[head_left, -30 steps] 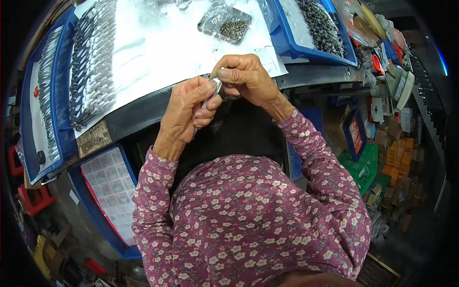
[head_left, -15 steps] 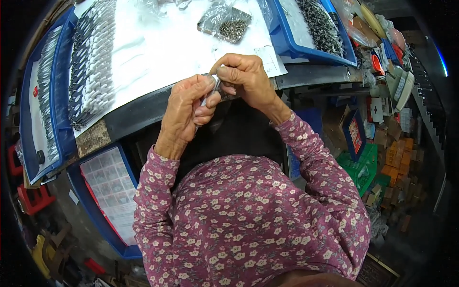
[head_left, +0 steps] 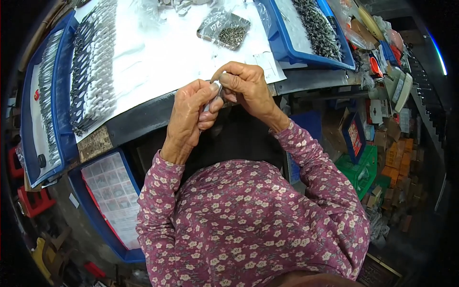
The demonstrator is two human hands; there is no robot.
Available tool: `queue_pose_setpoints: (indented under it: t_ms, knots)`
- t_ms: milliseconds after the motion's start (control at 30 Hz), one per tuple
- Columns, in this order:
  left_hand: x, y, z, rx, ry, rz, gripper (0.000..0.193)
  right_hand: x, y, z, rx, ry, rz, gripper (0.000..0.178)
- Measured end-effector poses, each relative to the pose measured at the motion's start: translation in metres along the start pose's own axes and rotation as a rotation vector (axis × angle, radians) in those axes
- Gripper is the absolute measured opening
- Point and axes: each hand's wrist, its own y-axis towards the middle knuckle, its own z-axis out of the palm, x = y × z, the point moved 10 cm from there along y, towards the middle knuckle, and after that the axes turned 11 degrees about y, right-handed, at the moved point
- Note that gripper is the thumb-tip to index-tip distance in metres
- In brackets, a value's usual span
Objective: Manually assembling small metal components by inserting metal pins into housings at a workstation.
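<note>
Just off the table's near edge, my left hand (head_left: 191, 109) pinches a small white-and-grey part (head_left: 217, 85) between thumb and fingers. Most of that part is hidden by the fingers. My right hand (head_left: 248, 88) is closed right beside it, thumb against forefinger, at the part's upper end. Whatever sits in the right fingertips is too small to tell. Beyond the hands, a shallow tray (head_left: 205, 34) partly covered by clear plastic holds many small brassy screws (head_left: 233, 36). Long overlapping rows of white-and-black parts (head_left: 98, 71) lie to the left on white paper.
A blue bin (head_left: 60, 95) with thin metallic pieces stands far left. Another blue bin (head_left: 282, 43) at back right holds dark and silver parts. Loose grey parts (head_left: 184, 7) lie at the far edge. Below are a blue tray (head_left: 91, 196) and a green crate (head_left: 358, 170).
Both hands have moved slightly nearer to me, still together. More of the small part's white end shows between the fingers now. The view has shifted a little, showing more parts at the table's far side.
</note>
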Motion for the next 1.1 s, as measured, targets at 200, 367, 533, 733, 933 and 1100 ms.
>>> queue_pose_setpoints:
  t_ms: [200,367,533,733,933,1100]
  knots:
    - [-0.009,-0.006,-0.003,-0.059,0.065,0.059,0.016,0.028,0.019,-0.009,0.032,-0.361,-0.035,0.021]
    - [-0.011,-0.010,-0.006,-0.065,0.124,0.084,0.017,0.064,0.041,-0.043,-0.167,-1.039,-0.547,0.015]
    - [-0.013,-0.014,-0.016,-0.082,0.149,0.092,0.016,0.043,0.059,-0.034,-0.070,-1.356,-0.552,0.007]
    - [-0.015,-0.017,-0.022,-0.094,0.133,0.096,0.016,0.035,0.064,-0.040,-0.078,-1.393,-0.507,0.007]
    - [-0.019,-0.018,-0.020,-0.079,0.133,0.113,0.016,0.038,0.065,-0.063,-0.124,-1.045,-0.332,0.011]
    - [-0.020,-0.015,-0.020,-0.068,0.144,0.134,0.014,0.036,0.062,-0.061,-0.116,-0.741,-0.173,0.016]
